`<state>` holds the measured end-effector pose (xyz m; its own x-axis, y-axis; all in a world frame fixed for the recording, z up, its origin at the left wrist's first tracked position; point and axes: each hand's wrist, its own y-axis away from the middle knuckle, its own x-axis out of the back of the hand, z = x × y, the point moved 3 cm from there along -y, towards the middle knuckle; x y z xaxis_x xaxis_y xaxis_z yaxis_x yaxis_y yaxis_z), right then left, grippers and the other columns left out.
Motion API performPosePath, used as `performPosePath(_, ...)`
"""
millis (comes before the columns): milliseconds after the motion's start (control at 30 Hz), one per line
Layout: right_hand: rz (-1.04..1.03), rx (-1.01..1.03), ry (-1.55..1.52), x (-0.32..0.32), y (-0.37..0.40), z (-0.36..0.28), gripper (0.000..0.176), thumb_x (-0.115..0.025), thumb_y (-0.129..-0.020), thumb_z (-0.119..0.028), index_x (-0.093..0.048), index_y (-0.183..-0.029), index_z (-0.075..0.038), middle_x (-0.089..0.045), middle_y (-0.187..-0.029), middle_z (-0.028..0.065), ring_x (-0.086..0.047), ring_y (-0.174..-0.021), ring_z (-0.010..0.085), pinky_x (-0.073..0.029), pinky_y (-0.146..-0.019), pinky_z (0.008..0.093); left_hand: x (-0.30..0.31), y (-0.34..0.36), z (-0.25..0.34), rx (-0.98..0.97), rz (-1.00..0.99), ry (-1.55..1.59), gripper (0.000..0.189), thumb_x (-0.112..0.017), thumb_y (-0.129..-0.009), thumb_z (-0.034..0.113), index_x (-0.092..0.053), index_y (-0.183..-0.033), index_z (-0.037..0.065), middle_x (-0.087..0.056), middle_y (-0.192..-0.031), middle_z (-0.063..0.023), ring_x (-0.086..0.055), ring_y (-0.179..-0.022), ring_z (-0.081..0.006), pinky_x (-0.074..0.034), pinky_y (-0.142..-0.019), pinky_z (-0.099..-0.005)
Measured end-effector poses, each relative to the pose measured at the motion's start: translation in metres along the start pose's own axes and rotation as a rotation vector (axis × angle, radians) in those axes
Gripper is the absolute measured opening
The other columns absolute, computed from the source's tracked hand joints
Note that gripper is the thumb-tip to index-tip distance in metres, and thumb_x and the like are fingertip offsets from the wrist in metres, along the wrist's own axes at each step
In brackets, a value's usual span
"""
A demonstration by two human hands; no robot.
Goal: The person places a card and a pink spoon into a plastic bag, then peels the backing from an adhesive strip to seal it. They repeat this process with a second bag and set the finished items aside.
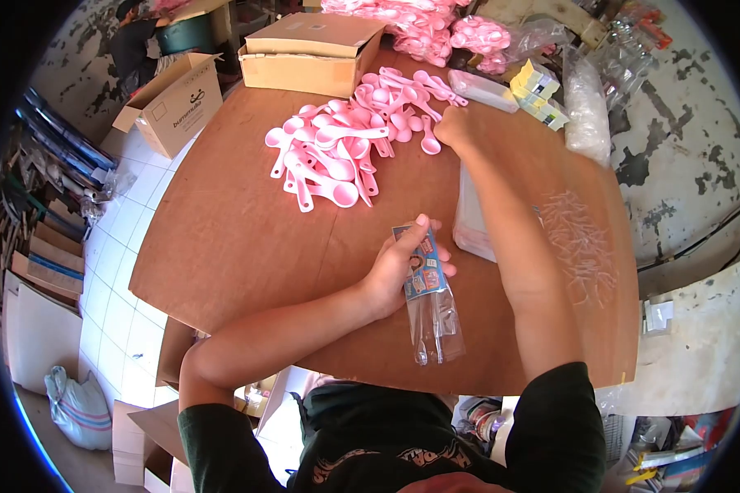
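Left hand [397,275] is gripping a header-card plastic bag [437,327]; right hand [455,128], nearer, is bordering the pink plastic spoons' [335,167] right edge, finger opening and hold indeterminable.

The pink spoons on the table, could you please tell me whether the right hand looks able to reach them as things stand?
Most likely yes: the right hand is at the edge of the pink spoons, with nothing visible blocking its way; whether it grips one is hard to tell.

The right forearm [514,246] partly hides a clear rectangular plastic box [470,218], while lettering on the blue rectangular card [424,271] is unreadably small.
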<state>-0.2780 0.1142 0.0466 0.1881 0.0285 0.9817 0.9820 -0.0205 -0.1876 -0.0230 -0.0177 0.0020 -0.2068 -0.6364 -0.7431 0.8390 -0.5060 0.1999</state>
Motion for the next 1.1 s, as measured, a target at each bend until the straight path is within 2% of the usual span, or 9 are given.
performPosePath(167, 0.013, -0.083, -0.078, -0.022, -0.024, 0.016, 0.042, -0.065, -0.08, -0.044, -0.07, -0.097, -0.006, -0.067, -0.106, 0.0173, -0.065, -0.099, 0.0332, -0.052, -0.08, 0.0449, 0.002, -0.002, 0.0, 0.012, -0.009, 0.02, 0.06, -0.046, -0.092, 0.059, -0.042, -0.127, 0.01, -0.06, -0.086, -0.008, -0.066, -0.08, -0.0224, -0.054, -0.071, -0.0364)
performPosePath(267, 0.122, 0.064, -0.071, -0.008, -0.01, 0.011, 0.031, -0.066, -0.08, -0.034, -0.071, -0.091, -0.006, -0.069, -0.095, 0.0168, -0.067, -0.09, 0.0329, -0.053, -0.075, 0.0446, 0.003, -0.004, 0.0, 0.031, 0.012, 0.034, 0.061, -0.044, -0.092, 0.06, -0.044, -0.126, 0.01, -0.06, -0.087, -0.0081, -0.066, -0.08, -0.0231, -0.054, -0.071, -0.0364)
performPosePath(367, 0.542, 0.376, -0.36, 0.025, 0.028, 0.008, 0.011, -0.066, -0.077, -0.016, -0.068, -0.079, -0.006, -0.066, -0.074, 0.0166, -0.065, -0.07, 0.0358, -0.049, -0.062, 0.0445, 0.003, -0.003, 0.003, 0.052, 0.042, 0.073, 0.061, -0.043, -0.092, 0.061, -0.045, -0.124, 0.01, -0.061, -0.086, -0.0087, -0.066, -0.079, -0.0246, -0.054, -0.072, -0.0376)
performPosePath(500, 0.52, 0.362, -0.59, 0.086, 0.121, 0.019, 0.017, -0.069, -0.083, -0.015, -0.069, -0.095, -0.003, -0.069, -0.077, 0.0101, -0.066, -0.064, 0.0143, -0.049, -0.058, 0.0258, 0.006, -0.006, 0.015, 0.042, 0.069, 0.133, 0.061, -0.04, -0.092, 0.063, -0.047, -0.12, 0.009, -0.062, -0.083, -0.0113, -0.066, -0.076, -0.0279, -0.054, -0.073, -0.0408)
performPosePath(567, 0.584, 0.47, -0.784, 0.096, 0.159, 0.034, 0.011, -0.068, -0.083, -0.009, -0.068, -0.093, -0.003, -0.066, -0.076, 0.0074, -0.063, -0.065, 0.0145, -0.05, -0.06, 0.0268, 0.008, -0.01, 0.025, 0.007, 0.091, 0.155, 0.062, -0.04, -0.091, 0.063, -0.047, -0.118, 0.008, -0.062, -0.083, -0.0119, -0.066, -0.076, -0.0286, -0.054, -0.074, -0.0416)
performPosePath(700, 0.437, 0.54, -0.609, 0.121, 0.247, 0.053, 0.016, -0.069, -0.08, 0.001, -0.066, -0.096, 0.001, -0.067, -0.084, 0.0105, -0.065, -0.073, 0.0171, -0.05, -0.065, 0.0264, 0.015, -0.012, 0.041, -0.072, 0.149, 0.221, 0.063, -0.039, -0.092, 0.063, -0.047, -0.114, 0.005, -0.061, -0.084, -0.0146, -0.065, -0.077, -0.0301, -0.055, -0.077, -0.0439)
performPosePath(900, 0.301, 0.592, -0.582, 0.122, 0.317, 0.078, 0.017, -0.069, -0.077, 0.001, -0.067, -0.094, 0.002, -0.065, -0.085, 0.0116, -0.061, -0.068, 0.0182, -0.048, -0.059, 0.0271, 0.02, -0.012, 0.047, -0.106, 0.226, 0.23, 0.065, -0.04, -0.092, 0.062, -0.046, -0.115, 0.002, -0.06, -0.086, -0.0156, -0.063, -0.081, -0.029, -0.055, -0.08, -0.0436)
performPosePath(967, 0.384, 1.044, -0.431, 0.117, 0.332, 0.078, 0.023, -0.072, -0.071, -0.001, -0.069, -0.093, -0.002, -0.062, -0.083, 0.0091, -0.061, -0.065, 0.0179, -0.048, -0.055, 0.0284, 0.021, -0.013, 0.046, -0.117, 0.211, 0.236, 0.067, -0.038, -0.091, 0.064, -0.041, -0.118, 0.003, -0.057, -0.088, -0.0153, -0.064, -0.081, -0.0298, -0.056, -0.079, -0.0455)
performPosePath(1100, 0.374, 1.268, -0.365, 0.114, 0.356, 0.059, 0.027, -0.072, -0.069, -0.003, -0.069, -0.096, -0.008, -0.059, -0.082, 0.0052, -0.06, -0.063, 0.0168, -0.049, -0.054, 0.0274, 0.019, -0.01, 0.044, -0.114, 0.197, 0.22, 0.065, -0.037, -0.092, 0.063, -0.041, -0.117, 0.003, -0.057, -0.088, -0.0155, -0.064, -0.081, -0.03, -0.056, -0.079, -0.0454)
